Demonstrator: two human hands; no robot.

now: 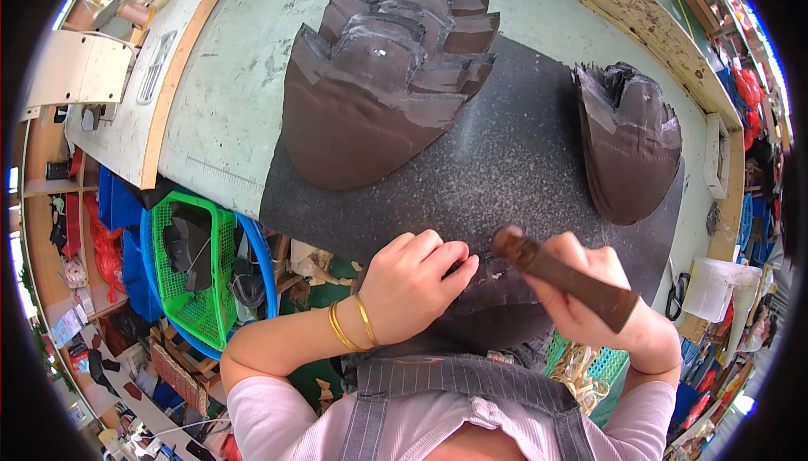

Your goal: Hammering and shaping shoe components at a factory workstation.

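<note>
My left hand (412,280), fingers closed in a pinch, holds the edge of a dark brown upper piece (497,291) at the near edge of the black mat. Much of that piece is hidden by my hands and merges with the dark shapes below. My right hand (581,280) is wrapped round a hammer, just right of the piece. The rusty brown hammer head (572,280) slants across above my fingers, its round end toward my left hand; its handle is mostly hidden. Beyond lies an overlapping stack of curved brown upper pieces (370,141).
A smaller bundle of brown pieces (633,162) lies on the black mat (513,150) at the right. A green basket (223,259) inside a blue-rimmed tub stands left of the table. At the right are a white container (715,288) and black-handled scissors (676,295). A wooden ledge edges the table.
</note>
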